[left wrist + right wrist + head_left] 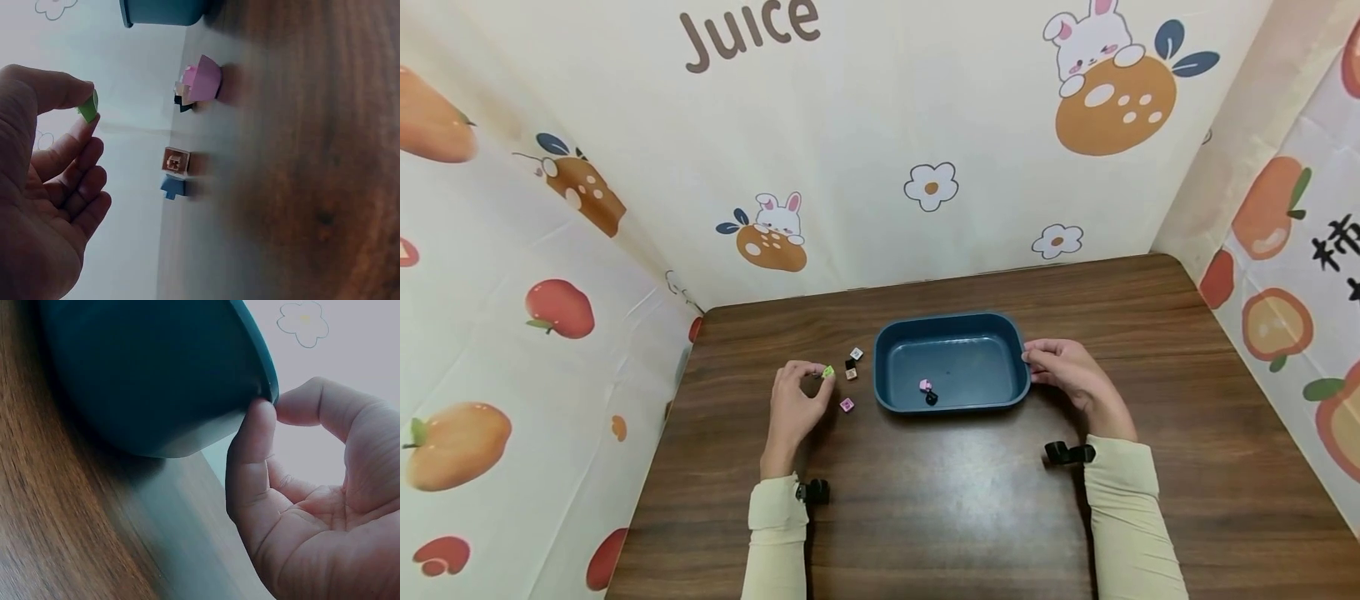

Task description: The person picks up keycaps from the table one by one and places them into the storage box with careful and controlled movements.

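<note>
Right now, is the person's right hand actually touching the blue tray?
Touching. The right wrist view shows the right hand pinching the blue tray at its rim, with no gap between them.

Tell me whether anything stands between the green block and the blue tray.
Yes, on the table: the black block and tan block lie between the green block and tray; the white block and pink block flank that line.

**A screened booth (865, 108)**

A wood-grain table (940, 533) is enclosed at the back and on both sides by creased, pale sheets (865, 225) printed with fruit (560, 309), rabbits (1090, 46), flowers (932, 187) and the word “Juice” (752, 29), so a small booth is shown. The room beyond is hidden; whether home, office or lab cannot be told.
</note>
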Available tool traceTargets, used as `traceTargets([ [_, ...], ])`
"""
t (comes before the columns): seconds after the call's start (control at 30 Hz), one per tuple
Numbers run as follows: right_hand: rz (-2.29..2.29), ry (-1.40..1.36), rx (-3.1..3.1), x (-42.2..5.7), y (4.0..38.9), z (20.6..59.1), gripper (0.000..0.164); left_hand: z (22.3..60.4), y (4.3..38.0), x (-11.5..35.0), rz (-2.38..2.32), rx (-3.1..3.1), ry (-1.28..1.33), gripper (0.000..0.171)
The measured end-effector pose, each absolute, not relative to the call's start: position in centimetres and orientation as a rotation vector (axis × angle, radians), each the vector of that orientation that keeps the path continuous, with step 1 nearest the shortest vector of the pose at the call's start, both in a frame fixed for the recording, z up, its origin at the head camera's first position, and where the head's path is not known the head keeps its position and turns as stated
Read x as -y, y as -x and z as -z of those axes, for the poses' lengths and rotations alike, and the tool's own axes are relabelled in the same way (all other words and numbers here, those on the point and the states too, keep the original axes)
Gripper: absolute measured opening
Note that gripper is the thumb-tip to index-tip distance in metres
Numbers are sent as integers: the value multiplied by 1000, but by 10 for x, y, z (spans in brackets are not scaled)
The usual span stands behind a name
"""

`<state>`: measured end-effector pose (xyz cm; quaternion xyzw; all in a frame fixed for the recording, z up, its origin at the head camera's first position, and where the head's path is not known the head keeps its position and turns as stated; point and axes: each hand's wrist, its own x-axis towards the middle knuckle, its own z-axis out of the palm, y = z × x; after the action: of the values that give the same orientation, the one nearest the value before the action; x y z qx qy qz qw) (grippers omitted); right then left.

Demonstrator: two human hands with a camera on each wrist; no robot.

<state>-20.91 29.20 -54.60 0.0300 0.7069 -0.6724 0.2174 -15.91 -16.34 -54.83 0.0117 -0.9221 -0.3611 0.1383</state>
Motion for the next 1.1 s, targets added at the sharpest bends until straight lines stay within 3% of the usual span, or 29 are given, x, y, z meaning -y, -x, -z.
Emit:
traceTargets([
  [0.67,1878,-132,-1945,-300,209,546,41,544,163,160,1029,2681,-22,21],
  [1.1,1878,-128,-1939,-300,209,547,49,538,167,146,1050,2701,44,21],
])
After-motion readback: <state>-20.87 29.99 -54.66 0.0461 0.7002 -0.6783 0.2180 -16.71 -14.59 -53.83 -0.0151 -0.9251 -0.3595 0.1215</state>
